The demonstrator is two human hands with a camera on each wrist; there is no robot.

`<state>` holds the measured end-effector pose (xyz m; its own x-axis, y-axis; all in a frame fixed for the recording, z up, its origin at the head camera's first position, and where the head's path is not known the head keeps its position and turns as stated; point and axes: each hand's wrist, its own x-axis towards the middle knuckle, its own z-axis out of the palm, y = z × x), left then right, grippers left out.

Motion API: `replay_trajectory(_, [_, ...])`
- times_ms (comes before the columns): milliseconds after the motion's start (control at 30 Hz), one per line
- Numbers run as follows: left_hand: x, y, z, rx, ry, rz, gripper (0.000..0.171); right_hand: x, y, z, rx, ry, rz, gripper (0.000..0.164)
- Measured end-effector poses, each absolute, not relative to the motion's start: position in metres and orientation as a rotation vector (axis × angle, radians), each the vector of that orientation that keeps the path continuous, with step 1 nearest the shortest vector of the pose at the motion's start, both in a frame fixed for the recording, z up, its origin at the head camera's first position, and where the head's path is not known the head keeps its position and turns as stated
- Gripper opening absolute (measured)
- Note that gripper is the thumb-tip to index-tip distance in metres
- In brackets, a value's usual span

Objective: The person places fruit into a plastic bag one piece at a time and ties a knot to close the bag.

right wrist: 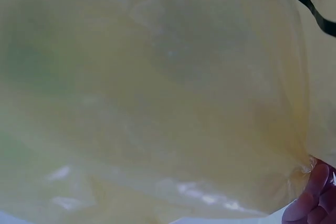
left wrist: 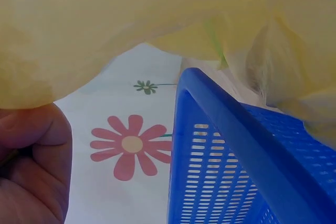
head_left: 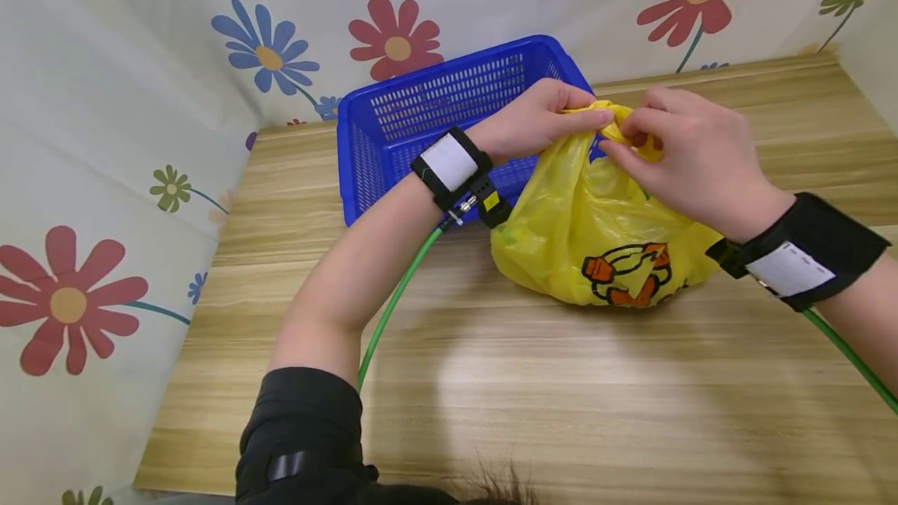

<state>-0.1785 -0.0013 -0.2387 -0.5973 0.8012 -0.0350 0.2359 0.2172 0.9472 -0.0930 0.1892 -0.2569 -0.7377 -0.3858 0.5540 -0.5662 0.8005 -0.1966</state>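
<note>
A filled yellow plastic bag [head_left: 561,232] with an orange and black print sits on the table, in front of the basket's right part. At its gathered top, my left hand [head_left: 543,119] pinches the plastic between thumb and fingers. Right beside it my right hand [head_left: 694,150] grips another part of the top with curled fingers. The right wrist view is mostly filled by the bag [right wrist: 157,103], with greenish shapes dimly showing through; the fingertips [right wrist: 310,198] hold its edge at the lower right. The bag's contents are otherwise hidden.
Behind the bag stands a blue plastic basket [head_left: 361,146] with slotted walls, its right part hidden by the bag and hands. Wood-grain tabletop [head_left: 526,396] extends toward me. A flowered cloth [head_left: 161,45] lines the back and left. Green cables [head_left: 400,302] run from the wrist cameras.
</note>
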Motion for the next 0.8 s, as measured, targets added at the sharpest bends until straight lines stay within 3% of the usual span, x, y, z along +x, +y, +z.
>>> replay_trajectory(267, [-0.175, -0.004, -0.239, 0.794, 1.986, 1.455, 0.023, -0.091, 0.195, -0.254, 0.719, -2.502, 0.589, 0.019])
replay_trajectory(800, [-0.176, -0.035, -0.272, 1.025, 2.079, 1.415, 0.014, -0.045, 0.247, -0.269, 0.554, -2.785, 0.761, 0.021])
